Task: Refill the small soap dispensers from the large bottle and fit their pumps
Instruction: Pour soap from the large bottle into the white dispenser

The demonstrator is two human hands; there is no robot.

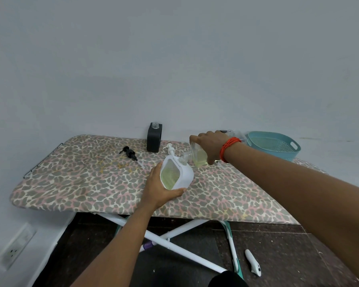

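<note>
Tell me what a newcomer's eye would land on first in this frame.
Most striking is the pour at centre: the right hand tips a clear bottle of yellowish liquid toward the white dispenser, which the left hand steadies on the leopard-print ironing board. Behind stands an open black dispenser, its black pump lying to its left, and a teal basket sits far right.

Head view, downward over ironing board [91,183]
</note>
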